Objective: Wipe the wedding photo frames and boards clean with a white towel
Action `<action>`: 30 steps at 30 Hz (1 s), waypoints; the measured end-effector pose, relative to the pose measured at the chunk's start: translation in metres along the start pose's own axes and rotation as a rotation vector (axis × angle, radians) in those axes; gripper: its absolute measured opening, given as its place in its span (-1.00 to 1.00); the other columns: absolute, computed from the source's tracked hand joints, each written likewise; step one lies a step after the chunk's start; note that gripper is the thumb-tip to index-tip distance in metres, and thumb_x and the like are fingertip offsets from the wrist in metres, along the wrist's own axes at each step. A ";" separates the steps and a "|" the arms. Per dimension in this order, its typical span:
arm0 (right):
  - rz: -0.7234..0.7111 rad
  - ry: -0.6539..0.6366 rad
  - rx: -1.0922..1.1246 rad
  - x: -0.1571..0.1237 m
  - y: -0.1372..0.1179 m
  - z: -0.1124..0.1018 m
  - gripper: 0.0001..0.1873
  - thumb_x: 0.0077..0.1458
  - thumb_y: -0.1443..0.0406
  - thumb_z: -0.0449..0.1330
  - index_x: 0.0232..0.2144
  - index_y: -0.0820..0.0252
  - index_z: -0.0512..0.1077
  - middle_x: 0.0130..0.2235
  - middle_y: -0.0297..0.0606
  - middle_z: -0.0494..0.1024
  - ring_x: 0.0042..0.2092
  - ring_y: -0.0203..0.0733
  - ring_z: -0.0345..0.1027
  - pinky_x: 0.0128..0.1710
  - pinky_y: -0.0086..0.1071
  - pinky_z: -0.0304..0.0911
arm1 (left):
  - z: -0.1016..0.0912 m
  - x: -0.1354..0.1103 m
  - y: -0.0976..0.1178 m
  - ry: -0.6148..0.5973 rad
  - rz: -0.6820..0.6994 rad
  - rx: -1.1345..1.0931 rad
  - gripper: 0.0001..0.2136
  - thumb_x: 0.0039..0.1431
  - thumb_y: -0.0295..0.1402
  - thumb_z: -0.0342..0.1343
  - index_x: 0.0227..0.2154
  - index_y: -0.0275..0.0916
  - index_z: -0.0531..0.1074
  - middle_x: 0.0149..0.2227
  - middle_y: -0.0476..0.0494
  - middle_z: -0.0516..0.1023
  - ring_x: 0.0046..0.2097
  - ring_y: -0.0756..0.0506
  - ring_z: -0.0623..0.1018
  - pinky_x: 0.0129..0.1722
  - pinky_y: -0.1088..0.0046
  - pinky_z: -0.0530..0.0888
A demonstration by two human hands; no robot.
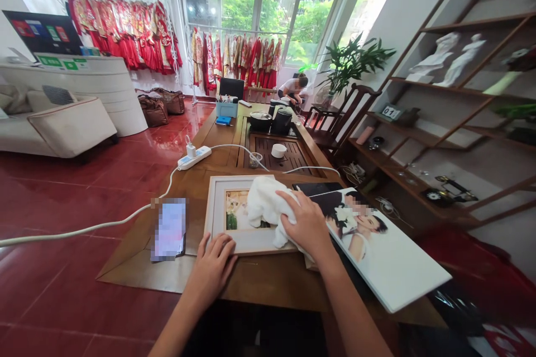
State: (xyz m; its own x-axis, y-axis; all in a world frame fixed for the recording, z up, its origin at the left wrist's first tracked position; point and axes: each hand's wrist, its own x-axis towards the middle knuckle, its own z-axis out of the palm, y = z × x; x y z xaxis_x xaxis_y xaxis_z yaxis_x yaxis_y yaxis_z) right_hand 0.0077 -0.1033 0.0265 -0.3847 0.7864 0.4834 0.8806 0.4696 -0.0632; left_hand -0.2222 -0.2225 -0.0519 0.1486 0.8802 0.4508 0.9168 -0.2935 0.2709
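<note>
A pale picture frame (pixel 215 242) lies flat on the wooden table, with a photo (pixel 235 209) inside its wide mat. At the frame's near left corner, my left hand (pixel 215 262) grips the edge, fingers bent over the border. My right hand (pixel 307 223) is closed on a bunched white cloth (pixel 268 201) and presses it on the frame's right half. The cloth hides much of the photo and part of the border. Just right of that hand lies a white-edged wedding photo panel (pixel 377 256), partly over a dark flat item (pixel 320 189).
A phone (pixel 170 228) lies left of the frame. A power strip (pixel 195 158) trails a white cable (pixel 96 227) off the table. Beyond are a tea tray (pixel 268 159), a white cup (pixel 278 150) and a dark kettle (pixel 282 121). A person (pixel 293 89) sits near the window.
</note>
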 end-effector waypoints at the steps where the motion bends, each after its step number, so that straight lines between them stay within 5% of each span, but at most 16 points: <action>1: -0.007 -0.023 0.013 0.000 0.000 0.001 -0.45 0.01 0.29 0.09 0.10 -0.05 0.26 0.05 -0.22 0.35 0.06 -0.06 0.22 0.00 -0.20 0.13 | 0.000 -0.001 0.000 -0.002 0.004 -0.001 -0.82 0.26 -0.35 -0.04 -0.10 -0.13 0.34 -0.04 -0.09 0.49 0.08 -0.11 0.42 0.20 0.13 0.16; 7: -0.013 -0.097 0.064 0.010 -0.003 0.005 -0.42 0.02 0.04 0.10 0.08 0.10 0.25 0.07 -0.13 0.32 0.05 -0.02 0.22 -0.02 -0.18 0.13 | -0.010 -0.001 0.003 -0.031 0.011 0.004 -0.81 0.25 -0.33 -0.04 -0.11 -0.13 0.36 -0.05 -0.08 0.48 0.07 -0.10 0.42 0.18 0.18 0.17; 14: -0.042 -0.207 -0.021 0.040 -0.013 0.021 -0.20 -0.01 -0.12 0.10 0.23 -0.06 0.07 0.24 -0.09 0.13 0.18 0.11 0.05 0.05 -0.06 0.00 | -0.024 0.029 -0.001 -0.108 0.021 0.006 -0.80 0.28 -0.32 -0.12 -0.27 -0.13 0.42 -0.16 -0.05 0.50 -0.06 -0.07 0.47 0.10 0.25 0.26; 21: -0.014 -0.377 -0.020 0.043 -0.019 0.043 -0.24 -0.01 -0.04 0.13 0.21 0.03 0.15 0.06 -0.06 0.36 0.05 0.07 0.21 -0.01 -0.13 0.02 | 0.002 0.071 -0.019 -0.080 -0.103 0.193 -0.62 0.26 -0.31 -0.15 0.12 -0.23 0.25 0.14 -0.24 0.35 0.17 -0.19 0.31 0.17 0.18 0.19; 30: -0.043 -0.363 -0.049 0.042 -0.019 0.049 -0.37 0.01 0.13 0.15 0.17 -0.02 0.23 -0.02 -0.10 0.42 0.02 0.05 0.22 -0.03 -0.15 -0.01 | 0.020 0.071 -0.027 -0.126 -0.186 0.266 -0.51 0.25 -0.20 -0.18 0.18 -0.31 0.19 0.22 -0.29 0.26 0.24 -0.22 0.23 0.25 0.12 0.03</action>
State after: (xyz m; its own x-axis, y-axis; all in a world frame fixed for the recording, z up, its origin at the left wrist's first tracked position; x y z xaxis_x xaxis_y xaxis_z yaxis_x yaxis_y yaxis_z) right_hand -0.0383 -0.0599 0.0053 -0.4869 0.8617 0.1432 0.8704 0.4924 -0.0037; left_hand -0.2287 -0.1444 -0.0445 -0.0010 0.9534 0.3017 0.9945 -0.0306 0.1000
